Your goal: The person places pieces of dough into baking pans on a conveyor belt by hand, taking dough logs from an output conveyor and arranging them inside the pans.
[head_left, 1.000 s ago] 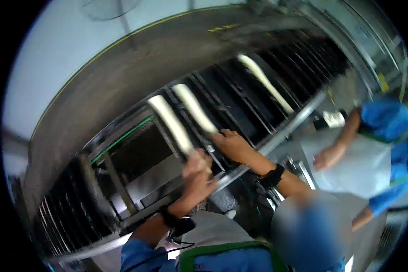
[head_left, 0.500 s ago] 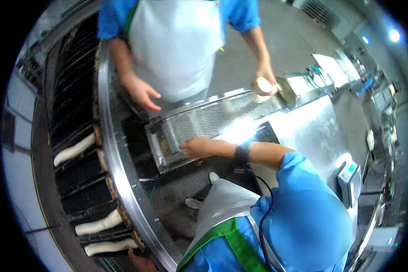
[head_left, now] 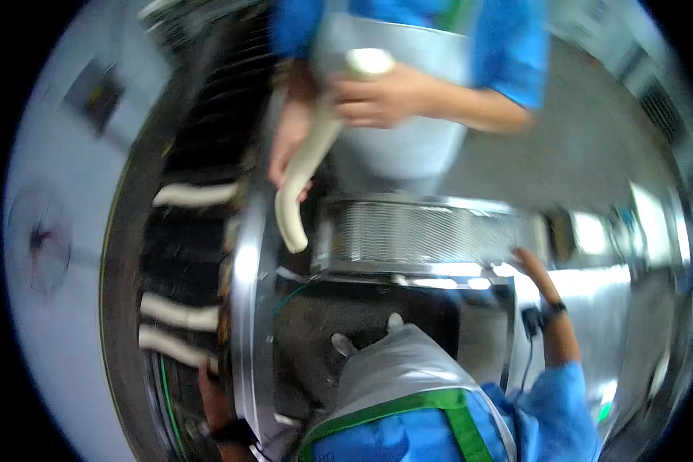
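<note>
My left hand [head_left: 210,383] is low at the left, at the near end of a pale dough-like strip [head_left: 171,345] lying across the dark slatted conveyor [head_left: 181,266]; its fingers are too dim to read. A second strip [head_left: 179,313] lies just above that one, and a third [head_left: 196,195] farther up. My right hand [head_left: 525,262] reaches over the right end of a metal mesh belt [head_left: 416,231], its fingers blurred. Across the belt, a co-worker holds a long pale strip [head_left: 309,158] in both hands, its lower end hanging above the conveyor's metal rail.
The curved metal rail [head_left: 246,308] runs along the conveyor's near side. A shiny metal table [head_left: 585,308] stands at the right, below machine parts [head_left: 589,231]. The co-worker's apron [head_left: 396,146] is close behind the mesh belt. A wall fan [head_left: 38,237] is at far left.
The view has swung from the conveyor to the mesh belt. My right hand has left the strips and moved right along the belt. The co-worker has brought a long strip toward the conveyor.
</note>
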A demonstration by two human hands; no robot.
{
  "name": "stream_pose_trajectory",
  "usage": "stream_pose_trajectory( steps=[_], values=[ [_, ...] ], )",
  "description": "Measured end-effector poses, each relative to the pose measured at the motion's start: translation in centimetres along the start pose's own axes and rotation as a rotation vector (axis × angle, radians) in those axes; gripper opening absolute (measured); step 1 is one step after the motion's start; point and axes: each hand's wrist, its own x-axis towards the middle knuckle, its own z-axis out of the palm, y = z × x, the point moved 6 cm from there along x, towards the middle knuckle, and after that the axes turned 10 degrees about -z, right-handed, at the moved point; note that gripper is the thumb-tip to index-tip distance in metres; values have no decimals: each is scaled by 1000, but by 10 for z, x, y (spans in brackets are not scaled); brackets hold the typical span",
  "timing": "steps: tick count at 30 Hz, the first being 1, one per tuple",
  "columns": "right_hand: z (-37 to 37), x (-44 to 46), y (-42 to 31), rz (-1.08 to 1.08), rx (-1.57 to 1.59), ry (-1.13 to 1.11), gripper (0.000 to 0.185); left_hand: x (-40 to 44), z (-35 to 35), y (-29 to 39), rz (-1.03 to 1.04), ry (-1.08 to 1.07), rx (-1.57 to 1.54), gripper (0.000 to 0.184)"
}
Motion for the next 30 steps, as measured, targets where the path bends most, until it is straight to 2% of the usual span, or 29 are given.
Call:
stream_pose_trajectory(
  steps=[1, 4, 5, 7, 10, 11, 13, 14, 17, 18, 21, 22, 23, 24, 26, 30],
  values=[
    [-16, -5, -7, -28, 25, 56, 39, 1, 4, 9, 112, -8, 280, 43],
    [-41, -21, -28, 348, 796, 75, 42, 7, 14, 22, 517, 124, 1037, 36],
    [-39, -24, -14, 346, 681, 47, 43, 21, -25, -8, 319, 170, 699, 33],
    [-35, -11, 11, 267, 303, -81, 45, 50, -65, -31, 142, 206, 338, 30],
    [-34, 5, 10, 193, 50, -213, 48, 58, -67, -37, 141, 37, 667, 47],
    [-37, 2, 9, 332, 187, -197, 36, 61, -76, -41, 28, 173, 619, 43],
    [-39, -2, 7, 343, 211, -146, 36, 58, -74, -46, -86, 270, 592, 39],
    [-39, -9, 6, 325, 188, -128, 35, 38, -58, -29, 75, 141, 559, 37],
    [-28, -26, 10, 248, 41, -107, 34, 12, -29, 12, 374, 134, 1075, 33],
    [-23, -30, 10, 246, -6, -95, 34, 24, -18, 15, 289, 97, 1044, 37],
    [7, -19, 38, 275, -86, -65, 33, 52, -10, 11, 144, 202, 909, 43],
    [-19, -8, -23, 359, 55, 39, 35, 57, -13, 8, 115, 240, 874, 44],
    [6, 7, 2, 324, 25, 104, 37, 60, -16, 4, 103, 259, 864, 46],
    [18, 29, 14, 280, 74, 58, 52, 61, -21, 4, 93, 291, 851, 48],
    [9, 33, 0, 444, 200, 33, 55, 68, -18, 13, 67, 356, 856, 53],
    [10, 52, 32, 445, 20, 125, 54, 82, -34, 15, 14, 477, 838, 61]
  ],
)
